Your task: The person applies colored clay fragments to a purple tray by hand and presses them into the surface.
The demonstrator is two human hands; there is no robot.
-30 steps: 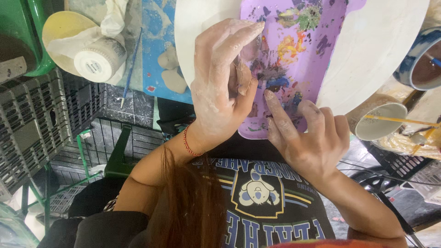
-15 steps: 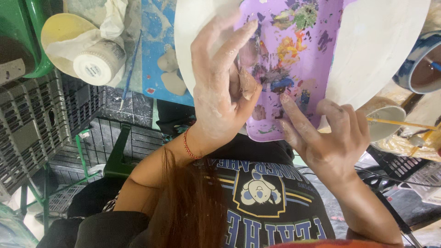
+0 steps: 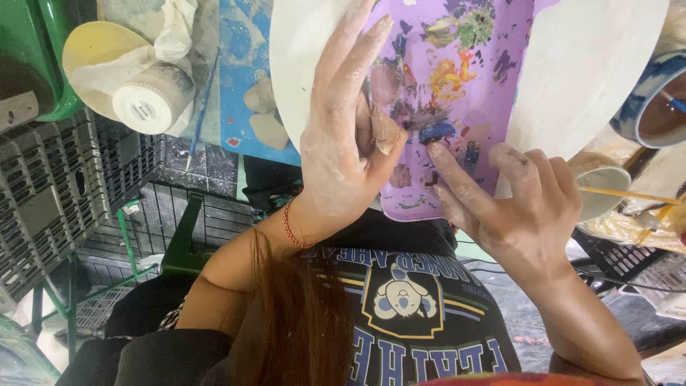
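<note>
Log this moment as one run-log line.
left hand: thumb pinching small clay piece | right hand: fingertips on purple palette | palette on white round board

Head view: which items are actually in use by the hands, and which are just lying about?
In use:
- left hand, pinching a small clay-coloured piece
- right hand, fingertips on the purple palette
- white disc under the palette

Lying about:
- white jar
- yellow bowl
- blue brush
- blue cup
- black crates
</note>
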